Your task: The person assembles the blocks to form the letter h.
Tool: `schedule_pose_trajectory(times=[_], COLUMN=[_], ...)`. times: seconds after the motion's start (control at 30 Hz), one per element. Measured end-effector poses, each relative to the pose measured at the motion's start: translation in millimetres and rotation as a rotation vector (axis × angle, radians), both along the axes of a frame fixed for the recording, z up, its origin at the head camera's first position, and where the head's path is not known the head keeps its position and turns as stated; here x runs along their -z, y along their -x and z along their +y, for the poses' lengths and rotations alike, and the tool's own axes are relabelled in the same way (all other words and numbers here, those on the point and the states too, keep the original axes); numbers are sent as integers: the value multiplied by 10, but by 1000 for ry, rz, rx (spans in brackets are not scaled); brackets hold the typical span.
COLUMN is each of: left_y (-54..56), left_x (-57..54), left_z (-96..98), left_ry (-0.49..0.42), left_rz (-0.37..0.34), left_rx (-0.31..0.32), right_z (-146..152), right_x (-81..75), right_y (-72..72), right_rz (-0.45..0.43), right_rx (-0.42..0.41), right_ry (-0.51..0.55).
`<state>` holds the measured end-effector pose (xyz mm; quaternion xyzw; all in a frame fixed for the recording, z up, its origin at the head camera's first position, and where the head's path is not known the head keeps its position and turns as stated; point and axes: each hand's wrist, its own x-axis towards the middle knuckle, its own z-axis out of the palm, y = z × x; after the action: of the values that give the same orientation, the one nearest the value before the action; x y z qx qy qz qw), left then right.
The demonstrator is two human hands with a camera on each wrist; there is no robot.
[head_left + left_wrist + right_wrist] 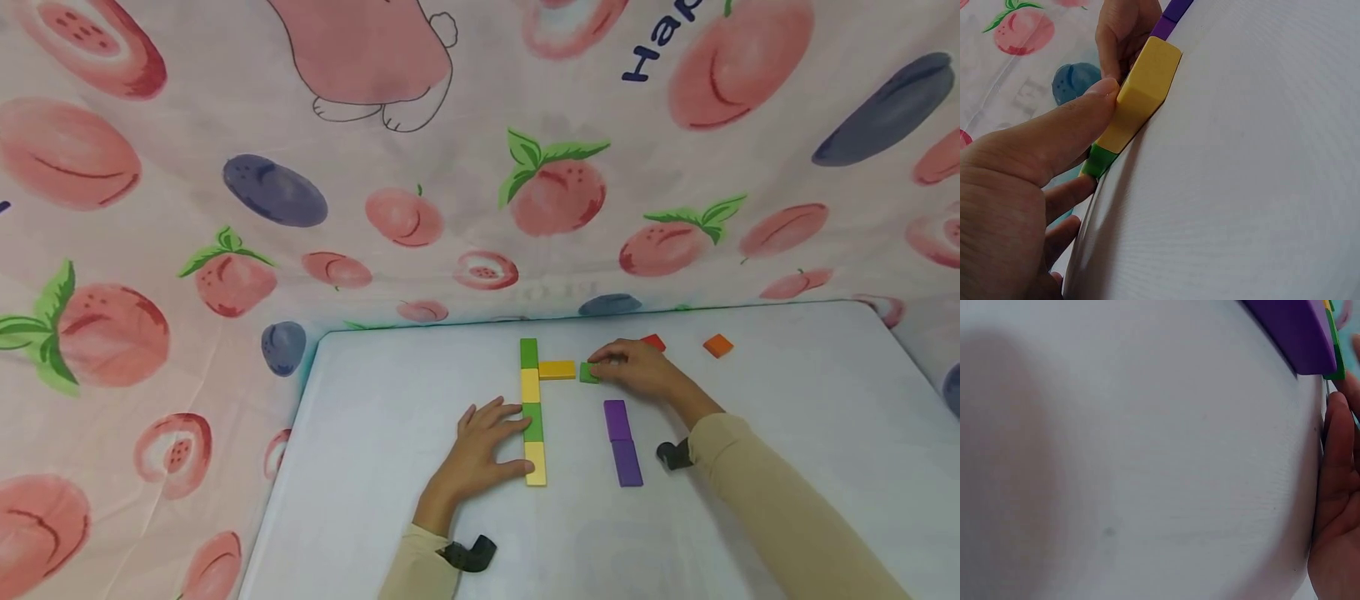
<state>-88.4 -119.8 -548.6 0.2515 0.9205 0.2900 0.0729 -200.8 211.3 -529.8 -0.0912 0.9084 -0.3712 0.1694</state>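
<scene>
A column of several green and yellow blocks (530,386) stands end to end on the white table. At its left side lies my left hand (483,446), fingers spread, thumb against the lowest yellow block (1138,94) and fingertips at the green block (533,429) above it. An orange-yellow block (557,370) extends rightward from the column's upper part. Just past its right end, my right hand (637,367) pinches a small green block (588,376) at the tabletop. The right wrist view shows that hand's fingers (1338,440) close to the green block; its thumb grip is partly hidden.
Two purple blocks (617,421) form a slightly slanted line below the right hand. A red block (655,342), partly covered by that hand, and an orange block (718,346) lie near the back edge. Fruit-patterned cloth (420,208) hangs behind the white table (360,433).
</scene>
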Motion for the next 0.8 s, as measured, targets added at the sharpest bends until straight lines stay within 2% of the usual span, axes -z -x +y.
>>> schedule_pose_trajectory(times=[0.63, 0.8], left_y=[-19, -9], left_x=[-19, 18], left_z=[-5, -13], left_ry=[-3, -1], left_rz=[9, 13], left_rx=[3, 5], right_z=[-14, -18], right_x=[34, 33], right_y=[16, -9], right_rz=[22, 38], right_rx=[2, 2], right_ry=[-18, -17])
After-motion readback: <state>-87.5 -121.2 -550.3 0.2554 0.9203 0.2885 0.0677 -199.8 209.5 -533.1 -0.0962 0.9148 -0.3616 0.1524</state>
